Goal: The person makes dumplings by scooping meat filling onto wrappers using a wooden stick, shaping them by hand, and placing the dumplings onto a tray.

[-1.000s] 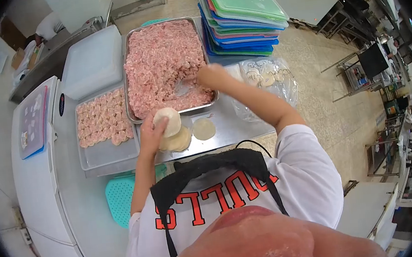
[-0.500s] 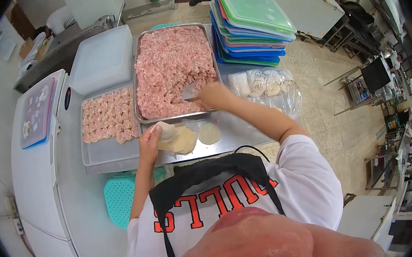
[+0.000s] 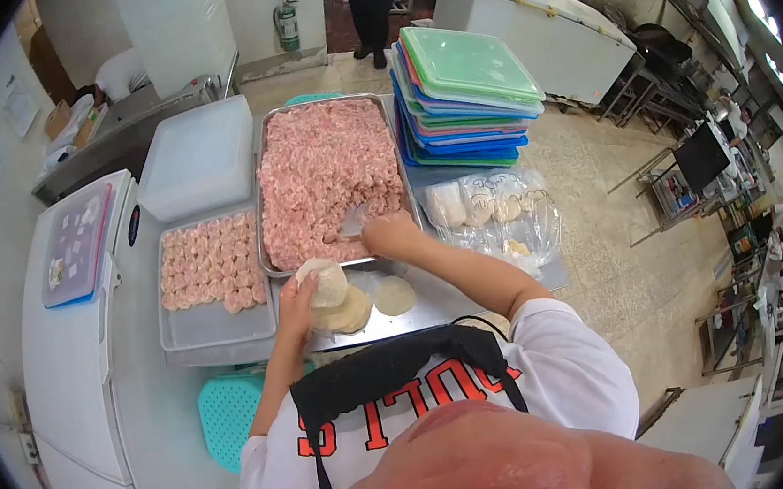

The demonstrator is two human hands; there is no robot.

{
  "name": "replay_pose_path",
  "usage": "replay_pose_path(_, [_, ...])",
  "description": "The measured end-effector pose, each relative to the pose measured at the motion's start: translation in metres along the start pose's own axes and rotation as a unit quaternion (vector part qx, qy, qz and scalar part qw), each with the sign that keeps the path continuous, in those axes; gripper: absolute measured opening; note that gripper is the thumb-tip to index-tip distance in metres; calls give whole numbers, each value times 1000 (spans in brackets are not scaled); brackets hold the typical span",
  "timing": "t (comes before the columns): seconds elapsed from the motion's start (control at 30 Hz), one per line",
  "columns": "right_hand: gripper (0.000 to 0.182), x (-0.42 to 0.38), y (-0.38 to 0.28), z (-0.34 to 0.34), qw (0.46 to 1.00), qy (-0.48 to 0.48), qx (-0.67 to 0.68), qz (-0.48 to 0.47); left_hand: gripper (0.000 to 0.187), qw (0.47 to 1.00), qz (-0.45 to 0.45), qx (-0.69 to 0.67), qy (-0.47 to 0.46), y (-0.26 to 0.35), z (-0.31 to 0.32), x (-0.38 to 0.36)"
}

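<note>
The counter (image 3: 447,309) runs beneath both grips, its near edge on the person's side of them; open metal shows nearer the person than the right grip (image 3: 393,237), below its forearm. The pan (image 3: 411,191) spreads beyond the grips. Its meat (image 3: 323,171) nearly reaches the rim, except for a scooped hollow around the right grip's blade, which leaves a little working room. The right grip, over the pan's near side, is closed around the spatula (image 3: 354,222).

Beyond the right grip rise the stacked lids (image 3: 473,62); left of the left grip (image 3: 295,303) sits the tray (image 3: 216,329), dumplings (image 3: 209,262) on its far part and an open strip along its near edge. The tub (image 3: 195,158) stands beyond the tray. The bag (image 3: 510,200) lies right of the right grip.

The left grip pinches 1 wrapper (image 3: 326,285) at its left edge, tilted up above the wrapper stack (image 3: 346,315). Another 1, the loose round (image 3: 395,295), lies between that stack and the open metal.

Below the grips, the shirt (image 3: 554,361) bears red capitals, "ULLS" legible, the first letter partly covered. Black handwriting on the bag is too small to read.
</note>
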State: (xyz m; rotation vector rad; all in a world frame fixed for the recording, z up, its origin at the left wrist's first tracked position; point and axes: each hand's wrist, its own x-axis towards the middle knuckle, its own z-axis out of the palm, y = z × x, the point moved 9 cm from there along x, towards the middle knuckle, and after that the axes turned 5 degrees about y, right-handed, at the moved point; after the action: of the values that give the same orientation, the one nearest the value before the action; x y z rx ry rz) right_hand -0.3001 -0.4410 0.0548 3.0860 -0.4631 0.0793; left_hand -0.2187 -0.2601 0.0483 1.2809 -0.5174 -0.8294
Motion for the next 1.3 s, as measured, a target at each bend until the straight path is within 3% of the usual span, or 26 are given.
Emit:
replay_pose_path(0.07, [24,-4,2,-6,999,15,28,33,27,990,-58,-120,44,-13,-8,1])
replay_pose_path(0.13, [27,-6,12,-9,991,66,115,28,27,989,-54,-132,45,-18,-11,7])
replay_pose_path(0.2, [28,-8,17,-12,992,51,110,40,27,986,-57,-146,49,-24,-16,10])
replay_pose_path(0.27, [27,-1,30,-12,995,4,69,71,28,993,-40,-75,79,-22,-25,15])
replay_pose_path(0.4, [26,11,39,-21,998,33,-27,52,28,980,-29,-149,127,-18,-42,14])
replay_pose_path(0.5, [22,3,3,-30,998,59,22,-3,28,964,-10,-203,174,-18,-63,13])
replay_pose_path(0.63, [23,8,14,-54,999,20,35,33,28,945,-14,-240,222,-19,-85,3])
replay_pose_path(0.9, [25,74,24,-67,984,178,-6,-22,28,942,23,-210,261,-10,-97,-16])
replay_pose_path(1.03, [25,96,8,-44,985,174,-4,-8,29,938,11,-229,260,-16,-95,-26])
replay_pose_path(1.1, [22,93,-18,-22,996,77,46,-15,30,933,-4,-227,281,-22,-97,-33])
replay_pose_path(1.13, [19,85,-39,-22,987,124,60,-85,30,931,-4,-227,286,-25,-99,-36])
replay_pose_path(1.23, [18,66,-62,-18,979,106,101,-142,27,930,8,-218,297,-25,-101,-42])
replay_pose_path(1.27, [21,49,-68,-30,963,166,146,-157,27,931,7,-222,290,-26,-99,-43])
replay_pose_path(1.3, [21,40,-71,-32,962,163,148,-159,27,932,5,-226,282,-27,-97,-44])
